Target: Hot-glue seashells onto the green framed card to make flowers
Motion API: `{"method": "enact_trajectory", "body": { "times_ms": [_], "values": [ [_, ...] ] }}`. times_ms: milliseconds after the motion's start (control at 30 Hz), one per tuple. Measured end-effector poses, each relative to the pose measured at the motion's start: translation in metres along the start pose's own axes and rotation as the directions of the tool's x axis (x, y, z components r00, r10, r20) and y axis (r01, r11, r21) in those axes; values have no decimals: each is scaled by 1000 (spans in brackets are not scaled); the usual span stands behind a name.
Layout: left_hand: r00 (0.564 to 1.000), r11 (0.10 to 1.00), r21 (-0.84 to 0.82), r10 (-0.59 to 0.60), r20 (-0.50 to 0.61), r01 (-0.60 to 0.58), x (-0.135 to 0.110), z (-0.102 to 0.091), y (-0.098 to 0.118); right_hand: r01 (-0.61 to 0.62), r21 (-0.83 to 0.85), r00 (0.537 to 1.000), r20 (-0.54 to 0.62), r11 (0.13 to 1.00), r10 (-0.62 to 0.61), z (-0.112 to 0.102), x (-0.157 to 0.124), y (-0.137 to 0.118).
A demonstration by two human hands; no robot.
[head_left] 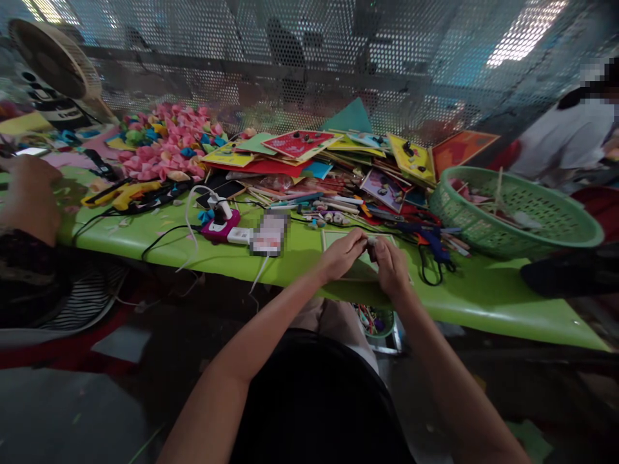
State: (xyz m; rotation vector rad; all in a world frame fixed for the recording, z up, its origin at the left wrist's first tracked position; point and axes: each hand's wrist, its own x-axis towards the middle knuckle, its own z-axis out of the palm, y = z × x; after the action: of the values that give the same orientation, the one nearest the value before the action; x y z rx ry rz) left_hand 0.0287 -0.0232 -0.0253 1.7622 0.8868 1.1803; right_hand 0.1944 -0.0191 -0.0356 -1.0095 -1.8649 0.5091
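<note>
My left hand and my right hand meet over the table's near edge, fingertips bent and pinched close together. A small greyish lump shows between them, mostly covered by the fingers, so its kind is unclear. Under both hands lies a pale board with a light frame, partly hidden by them. A blue glue gun with a looped black cord rests just right of my right hand. Beyond my hands, several markers and small pieces are scattered.
Framed colourful cards pile up against the perforated metal screen. A green basket stands at right. A purple power strip, phone and cables occupy the left middle. Pink petals, a yellow glue gun and another person's arm are further left.
</note>
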Motion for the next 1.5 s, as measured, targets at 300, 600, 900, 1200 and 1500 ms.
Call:
{"method": "enact_trajectory", "body": {
  "times_ms": [300,600,900,1200,1500],
  "values": [
    [997,920,386,81,-3,-73,-2,-1,-1,3,-87,1000,-16,996,-4,-2,1,-2],
    [991,836,540,131,-18,-100,-1,-1,-2,3,-146,1000,7,989,-2,-4,2,-5],
    [983,886,457,144,-113,-78,-1,0,-3,-39,-52,999,-9,998,39,-2,3,-7],
    [988,970,238,86,-129,-53,0,0,2,-127,156,992,33,980,123,-1,2,0],
    [986,993,96,75,-150,-61,0,-6,1,-190,274,981,11,943,195,-3,5,-11]
  ]
}}
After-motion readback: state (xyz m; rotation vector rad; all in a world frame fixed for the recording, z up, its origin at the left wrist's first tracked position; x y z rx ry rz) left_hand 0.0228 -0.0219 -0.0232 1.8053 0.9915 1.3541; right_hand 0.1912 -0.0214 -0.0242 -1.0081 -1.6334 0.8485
